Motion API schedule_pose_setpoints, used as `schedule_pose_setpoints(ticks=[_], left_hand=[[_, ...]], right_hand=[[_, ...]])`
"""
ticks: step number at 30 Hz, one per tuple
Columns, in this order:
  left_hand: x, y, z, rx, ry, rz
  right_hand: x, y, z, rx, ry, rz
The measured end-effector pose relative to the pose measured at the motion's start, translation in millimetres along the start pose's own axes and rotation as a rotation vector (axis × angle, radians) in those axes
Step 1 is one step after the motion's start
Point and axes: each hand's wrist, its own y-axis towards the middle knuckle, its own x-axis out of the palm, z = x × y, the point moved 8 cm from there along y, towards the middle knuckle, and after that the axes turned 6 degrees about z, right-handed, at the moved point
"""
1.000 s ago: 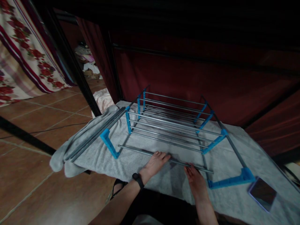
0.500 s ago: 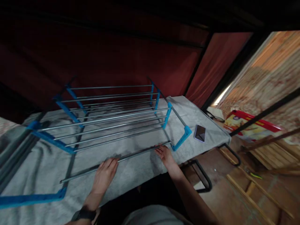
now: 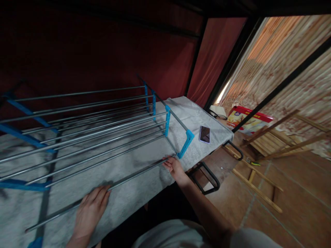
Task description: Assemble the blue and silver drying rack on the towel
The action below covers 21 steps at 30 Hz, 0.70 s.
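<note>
Hands (image 3: 91,208) now wider apart, metal rod (image 3: 137,175) between and against both

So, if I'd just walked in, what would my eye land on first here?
Probably the big rack of metal bars and bright blue brackets, filling the left and middle of the grey cloth. In front of it, the left hand and right hand are at a long metal rod. Then the red-and-yellow box on the right.

Gap between rack (image 3: 103,131) and phone (image 3: 204,134)
</note>
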Motion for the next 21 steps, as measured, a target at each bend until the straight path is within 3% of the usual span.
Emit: schedule_pose_setpoints(ticks=[12, 21], left_hand=[[10, -2, 7, 0.033, 0.056, -0.013], [20, 1, 6, -0.055, 0.056, -0.012]], right_hand=[[-1, 10, -1, 0.007, 0.004, -0.002], [15, 29, -11, -0.022, 0.066, -0.001]])
